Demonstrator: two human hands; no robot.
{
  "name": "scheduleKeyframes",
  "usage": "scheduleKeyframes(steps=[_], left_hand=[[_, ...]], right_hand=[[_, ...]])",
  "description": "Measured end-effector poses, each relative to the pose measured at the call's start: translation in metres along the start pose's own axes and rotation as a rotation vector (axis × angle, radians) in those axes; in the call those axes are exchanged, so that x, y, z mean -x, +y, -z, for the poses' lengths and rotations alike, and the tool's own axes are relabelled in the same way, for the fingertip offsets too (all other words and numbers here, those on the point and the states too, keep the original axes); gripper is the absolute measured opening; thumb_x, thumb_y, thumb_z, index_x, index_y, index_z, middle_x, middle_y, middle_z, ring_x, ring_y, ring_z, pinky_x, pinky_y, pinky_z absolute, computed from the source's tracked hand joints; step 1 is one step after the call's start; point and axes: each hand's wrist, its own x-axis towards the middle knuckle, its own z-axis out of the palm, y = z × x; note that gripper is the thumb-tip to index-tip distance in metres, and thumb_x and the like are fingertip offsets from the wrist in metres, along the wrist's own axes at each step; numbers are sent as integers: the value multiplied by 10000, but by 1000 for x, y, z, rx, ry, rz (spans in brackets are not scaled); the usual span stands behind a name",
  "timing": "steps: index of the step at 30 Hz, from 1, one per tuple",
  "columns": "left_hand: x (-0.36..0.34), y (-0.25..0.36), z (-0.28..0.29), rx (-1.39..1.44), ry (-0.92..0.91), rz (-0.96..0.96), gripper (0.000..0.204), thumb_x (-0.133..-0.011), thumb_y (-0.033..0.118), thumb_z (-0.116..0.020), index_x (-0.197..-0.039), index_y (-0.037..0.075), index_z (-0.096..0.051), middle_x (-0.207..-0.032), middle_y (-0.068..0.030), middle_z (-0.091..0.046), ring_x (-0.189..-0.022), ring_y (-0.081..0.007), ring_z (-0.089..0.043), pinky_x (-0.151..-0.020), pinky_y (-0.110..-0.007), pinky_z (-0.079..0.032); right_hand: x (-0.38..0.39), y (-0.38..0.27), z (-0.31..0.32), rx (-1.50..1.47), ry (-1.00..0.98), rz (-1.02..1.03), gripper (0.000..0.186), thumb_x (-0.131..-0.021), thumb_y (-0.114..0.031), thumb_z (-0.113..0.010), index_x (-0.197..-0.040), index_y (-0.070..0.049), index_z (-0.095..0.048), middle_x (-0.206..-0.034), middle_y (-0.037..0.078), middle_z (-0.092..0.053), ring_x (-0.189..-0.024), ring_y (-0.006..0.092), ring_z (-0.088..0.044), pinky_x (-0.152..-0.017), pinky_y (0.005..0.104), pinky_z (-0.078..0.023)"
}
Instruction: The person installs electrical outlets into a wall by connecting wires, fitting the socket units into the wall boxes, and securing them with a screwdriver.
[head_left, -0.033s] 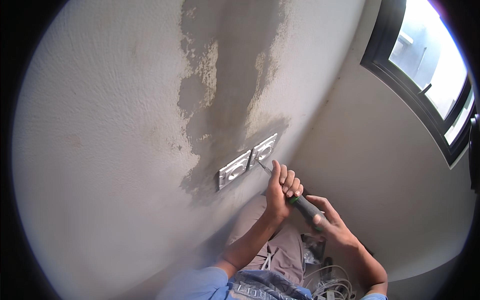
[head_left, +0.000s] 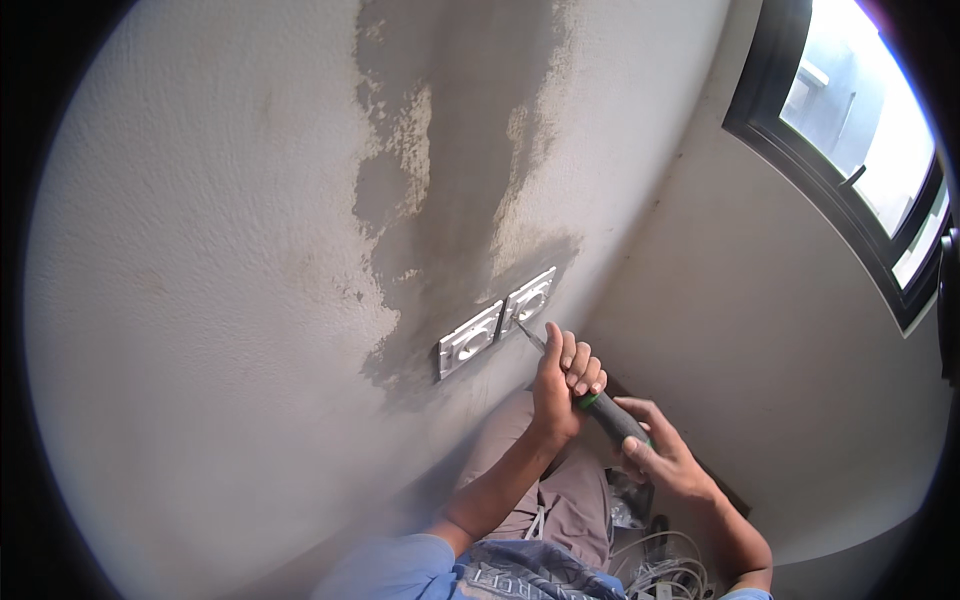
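Nearest, at the lower edge, a blue shirt (head_left: 400, 572) with pale lettering is seen, and beyond it taupe trousers (head_left: 580, 505) with a white drawstring. To the right of the trousers, a loose tangle of white cables (head_left: 672, 577) is gathered, and a crumpled clear plastic bag (head_left: 630, 510) is partly hidden behind the right forearm.

Above these, a screwdriver (head_left: 612, 418) with a thick dark grey handle and green bands is held slantwise by both hands, its tip pointed up and to the left. Its rear end is gripped by the right hand (head_left: 678, 462), the thumb being laid on the near side and the bent fingers brought round the far side. Its forward part is enclosed by the left hand (head_left: 560, 390), whose fingers are curled round and pressed together while the thumb is stretched up along the tool.

Past the left hand, the thin metal shaft is directed at the near side of the right white mounting plate (head_left: 533, 297); whether the tip is seated in a screw cannot be told. Just beside that plate, the left white mounting plate (head_left: 470, 342) is set, with a narrow dark gap between the two. Both are surrounded by a grey plaster strip (head_left: 468, 150), by which the off-white wall (head_left: 200, 250) is crossed upward. Farthest off, a dark-framed window (head_left: 850, 130) is set in the adjoining wall (head_left: 780, 330) and is filled with bright light.
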Motion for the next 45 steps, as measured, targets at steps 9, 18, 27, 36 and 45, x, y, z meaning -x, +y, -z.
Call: scheduleKeyframes(steps=[9, 18, 27, 36, 45], left_hand=[[63, -52, 40, -281, 90, 12, 572, -998, 654, -278, -813, 130, -413, -655, 9, -359, -534, -127, -414, -639, -313, -429], [94, 61, 69, -785, -155, 458, 583, -1028, 567, -350, -1129, 40, -578, -925, -97, -638, -906, -219, -642, -964, -429, -483], [150, -11, 100, -1666, -253, 830, 702, -927, 359, -655, -1462, -3, -379, -1312, -229, -583, -1252, -291, -548, -1058, -372, -405], [148, -29, 92, -1414, 1, 1121, 658, -968, 556, -548, -1293, -8, -450, -685, -9, -506, -542, -91, -510, -523, -243, -460], [142, -21, 102, -678, 249, 1343, 572, -975, 646, -430, -1050, 81, -474, -621, 38, -400, -465, -49, -414, -430, -213, -377]], right_hand=[[34, 138, -13, -509, 147, 27, 512, -927, -428, -645, -1218, -33, -497, -825, 126, -625, -562, 133, -535, -482, 247, -403], [59, 195, 8, -54, 366, 124, 393, -982, -359, -564, -950, 8, -702, -746, 24, -567, -699, 116, -514, -645, 270, -404], [7, 177, 27, 184, 166, 124, 410, -1050, -365, -394, -920, -18, -568, -682, 144, -562, -664, 306, -586, -632, 401, -445], [-3, 197, 11, 359, 32, 117, 478, -991, -418, -496, -806, 5, -621, -656, 214, -540, -606, 380, -508, -601, 445, -409], [-24, 231, 0, 51, -11, 323, 556, -1005, -419, -486, -632, -7, -497, -531, 104, -462, -488, 230, -427, -514, 386, -383]])
